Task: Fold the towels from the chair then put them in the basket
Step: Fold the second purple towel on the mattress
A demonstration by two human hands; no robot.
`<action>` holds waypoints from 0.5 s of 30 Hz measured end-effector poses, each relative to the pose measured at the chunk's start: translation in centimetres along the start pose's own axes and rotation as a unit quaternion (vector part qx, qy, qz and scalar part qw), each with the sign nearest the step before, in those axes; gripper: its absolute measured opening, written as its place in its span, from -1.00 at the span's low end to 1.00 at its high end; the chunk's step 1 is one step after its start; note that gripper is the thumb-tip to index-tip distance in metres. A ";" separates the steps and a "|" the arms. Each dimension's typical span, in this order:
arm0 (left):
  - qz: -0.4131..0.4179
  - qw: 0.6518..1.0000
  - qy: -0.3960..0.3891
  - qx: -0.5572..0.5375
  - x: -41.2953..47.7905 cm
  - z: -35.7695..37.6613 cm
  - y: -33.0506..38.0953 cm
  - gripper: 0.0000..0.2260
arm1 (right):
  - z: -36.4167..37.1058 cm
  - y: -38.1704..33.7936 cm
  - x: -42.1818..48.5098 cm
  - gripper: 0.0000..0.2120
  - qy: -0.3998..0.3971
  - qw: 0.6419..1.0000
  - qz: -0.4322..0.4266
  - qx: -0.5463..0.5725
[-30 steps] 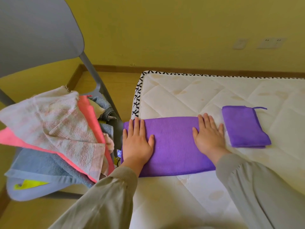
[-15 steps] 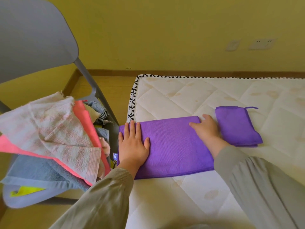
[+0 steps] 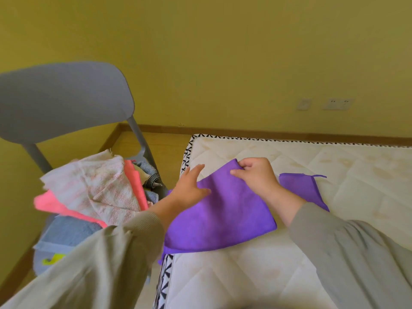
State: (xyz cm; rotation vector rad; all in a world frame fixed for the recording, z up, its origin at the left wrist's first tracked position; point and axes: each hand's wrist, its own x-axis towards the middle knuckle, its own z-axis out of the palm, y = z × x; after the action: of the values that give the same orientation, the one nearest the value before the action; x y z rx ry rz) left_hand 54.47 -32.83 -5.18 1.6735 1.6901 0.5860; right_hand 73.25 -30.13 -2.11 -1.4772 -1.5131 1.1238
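Observation:
A purple towel (image 3: 223, 215) lies partly folded at the left edge of the white mattress (image 3: 289, 264). My right hand (image 3: 256, 177) pinches its far right corner and has it lifted over toward the left. My left hand (image 3: 189, 186) rests on the towel's left part with straight fingers. A second purple towel (image 3: 305, 188), folded small, lies just right of my right wrist. On the grey chair (image 3: 62, 101) at the left sits a heap of towels: white-pink (image 3: 95, 188), coral pink (image 3: 51, 204) and blue (image 3: 66, 233). No basket is in view.
The mattress has a black-and-white patterned border (image 3: 187, 157) and runs on to the right. Behind it are wooden floor (image 3: 156, 141), a skirting board and a yellow wall with sockets (image 3: 336, 103).
My right hand went from pressing flat on the towel's right end to pinching its corner and lifting it leftward. The left hand slid up along the towel. The camera tilted upward.

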 end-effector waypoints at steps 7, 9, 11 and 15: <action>0.061 0.994 -0.012 -0.088 -3.1 -8.2 7.8 -0.78 | -0.7 -8.6 -2.5 -0.71 -0.018 0.991 -0.112 -0.073; 0.058 0.991 0.006 -0.118 -4.3 -9.5 8.8 -0.90 | -1.1 -10.3 -3.4 -0.71 -0.017 0.988 -0.130 -0.087; 0.058 0.990 0.009 -0.132 -5.3 -10.5 9.5 -0.91 | -1.4 -11.7 -4.2 -0.71 -0.028 0.985 -0.139 -0.103; 0.090 0.981 0.034 -0.167 -7.4 -11.8 11.2 -0.90 | -1.5 -13.8 -6.2 -0.70 -0.043 0.978 -0.158 -0.128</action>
State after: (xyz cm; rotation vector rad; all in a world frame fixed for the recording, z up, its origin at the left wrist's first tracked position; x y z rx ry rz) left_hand 53.08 -37.62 12.02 1.5822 1.4011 0.9663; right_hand 70.17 -35.59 11.78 -1.3018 -1.9324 0.8362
